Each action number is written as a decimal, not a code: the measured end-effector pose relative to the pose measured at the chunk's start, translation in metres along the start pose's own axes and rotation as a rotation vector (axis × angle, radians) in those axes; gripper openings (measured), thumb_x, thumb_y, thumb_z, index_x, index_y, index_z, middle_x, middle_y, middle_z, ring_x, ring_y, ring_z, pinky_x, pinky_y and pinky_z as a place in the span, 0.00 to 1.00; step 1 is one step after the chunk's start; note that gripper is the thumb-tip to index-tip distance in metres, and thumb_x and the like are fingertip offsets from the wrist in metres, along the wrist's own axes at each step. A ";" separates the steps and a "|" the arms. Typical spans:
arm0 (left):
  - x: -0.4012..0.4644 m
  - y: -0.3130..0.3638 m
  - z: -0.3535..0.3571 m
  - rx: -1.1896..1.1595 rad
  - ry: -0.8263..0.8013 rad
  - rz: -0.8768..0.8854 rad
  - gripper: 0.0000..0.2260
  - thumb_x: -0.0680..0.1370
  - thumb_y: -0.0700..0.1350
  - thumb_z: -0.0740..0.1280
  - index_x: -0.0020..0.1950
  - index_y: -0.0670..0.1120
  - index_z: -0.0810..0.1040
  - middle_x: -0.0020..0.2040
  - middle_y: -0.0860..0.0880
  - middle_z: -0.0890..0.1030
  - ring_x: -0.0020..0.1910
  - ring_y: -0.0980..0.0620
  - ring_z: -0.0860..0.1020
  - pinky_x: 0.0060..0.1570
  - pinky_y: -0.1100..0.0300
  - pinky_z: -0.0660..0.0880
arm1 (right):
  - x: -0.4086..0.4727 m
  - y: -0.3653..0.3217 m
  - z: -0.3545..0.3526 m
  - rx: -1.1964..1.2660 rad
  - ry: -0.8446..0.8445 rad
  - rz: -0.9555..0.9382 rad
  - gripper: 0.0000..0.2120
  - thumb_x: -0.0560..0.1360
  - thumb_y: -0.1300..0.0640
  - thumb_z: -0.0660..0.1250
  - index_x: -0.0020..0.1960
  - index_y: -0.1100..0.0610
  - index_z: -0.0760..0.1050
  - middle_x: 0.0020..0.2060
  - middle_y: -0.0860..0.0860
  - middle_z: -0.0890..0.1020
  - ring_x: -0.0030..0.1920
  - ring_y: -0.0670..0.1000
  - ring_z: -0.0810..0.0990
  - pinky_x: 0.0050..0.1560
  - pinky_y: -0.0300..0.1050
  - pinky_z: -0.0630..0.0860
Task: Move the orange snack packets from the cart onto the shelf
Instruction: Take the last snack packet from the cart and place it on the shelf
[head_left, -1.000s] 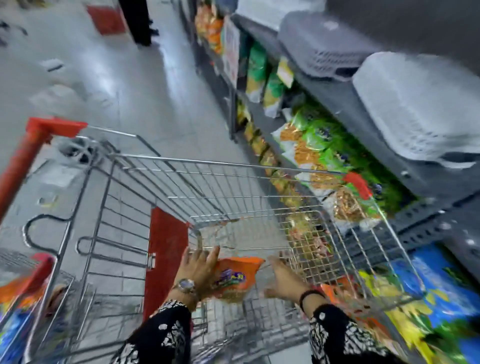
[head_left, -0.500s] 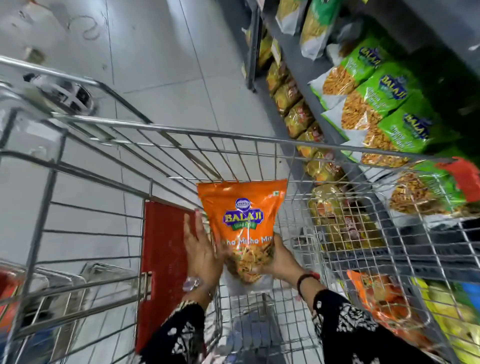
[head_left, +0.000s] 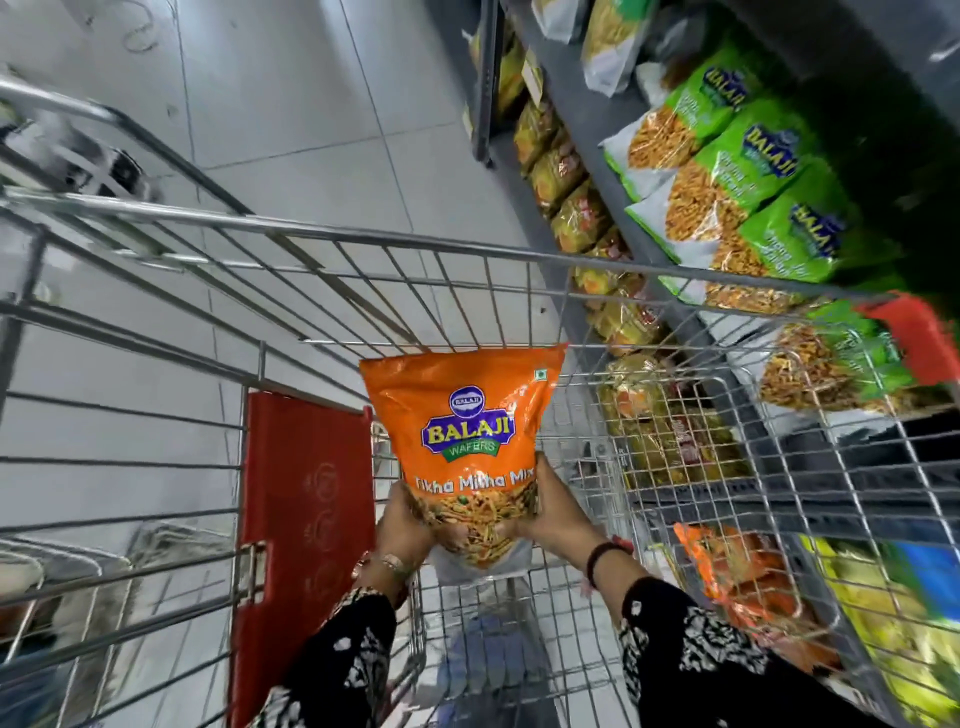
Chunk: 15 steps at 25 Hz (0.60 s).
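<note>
An orange snack packet (head_left: 467, 436) with a blue and yellow logo stands upright above the wire cart (head_left: 363, 244). My left hand (head_left: 402, 525) grips its lower left corner and my right hand (head_left: 558, 512) grips its lower right side. More orange packets (head_left: 737, 582) show through the cart's right wire wall, low down; whether they lie in the cart or on a shelf behind it I cannot tell. The shelf (head_left: 582, 119) runs along the right, just beyond the cart.
Green snack packets (head_left: 748, 171) fill the upper shelf level and yellowish packets (head_left: 566, 176) fill the level below. A red panel (head_left: 306, 519) hangs inside the cart on the left. Grey tiled floor (head_left: 311, 104) lies ahead. Another wire cart (head_left: 78, 597) sits at the left.
Both hands lifted the orange packet from low inside the cart up to an upright position above the basket. My view tilted down and toward the shelf.
</note>
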<state>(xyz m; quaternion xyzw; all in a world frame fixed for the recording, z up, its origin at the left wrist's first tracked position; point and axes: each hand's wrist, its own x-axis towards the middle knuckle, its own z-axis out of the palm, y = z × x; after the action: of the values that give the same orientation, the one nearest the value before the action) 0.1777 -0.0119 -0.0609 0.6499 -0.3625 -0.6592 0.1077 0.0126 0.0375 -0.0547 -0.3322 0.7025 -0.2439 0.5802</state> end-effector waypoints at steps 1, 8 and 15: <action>-0.008 0.006 0.000 0.029 0.018 0.007 0.33 0.56 0.30 0.76 0.56 0.42 0.67 0.56 0.39 0.77 0.58 0.39 0.74 0.58 0.44 0.73 | -0.007 -0.002 -0.003 0.016 0.011 -0.025 0.40 0.61 0.61 0.76 0.66 0.51 0.58 0.64 0.53 0.72 0.66 0.54 0.69 0.67 0.60 0.66; -0.097 0.075 0.029 0.099 -0.130 0.325 0.28 0.58 0.33 0.77 0.54 0.42 0.70 0.50 0.43 0.79 0.50 0.44 0.77 0.52 0.49 0.76 | -0.110 -0.051 -0.063 0.103 0.153 -0.277 0.44 0.54 0.45 0.78 0.62 0.46 0.57 0.54 0.41 0.72 0.57 0.43 0.73 0.55 0.35 0.70; -0.238 0.126 0.130 0.228 -0.445 0.675 0.24 0.62 0.35 0.75 0.54 0.48 0.72 0.45 0.50 0.79 0.42 0.57 0.77 0.29 0.75 0.75 | -0.293 -0.045 -0.147 0.159 0.569 -0.492 0.35 0.61 0.59 0.76 0.58 0.42 0.58 0.53 0.38 0.71 0.54 0.39 0.72 0.48 0.19 0.68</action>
<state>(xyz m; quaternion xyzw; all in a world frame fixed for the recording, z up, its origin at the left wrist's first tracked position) 0.0457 0.0884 0.1886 0.3443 -0.6399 -0.6670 0.1642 -0.0916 0.2213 0.1996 -0.3639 0.7135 -0.5121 0.3103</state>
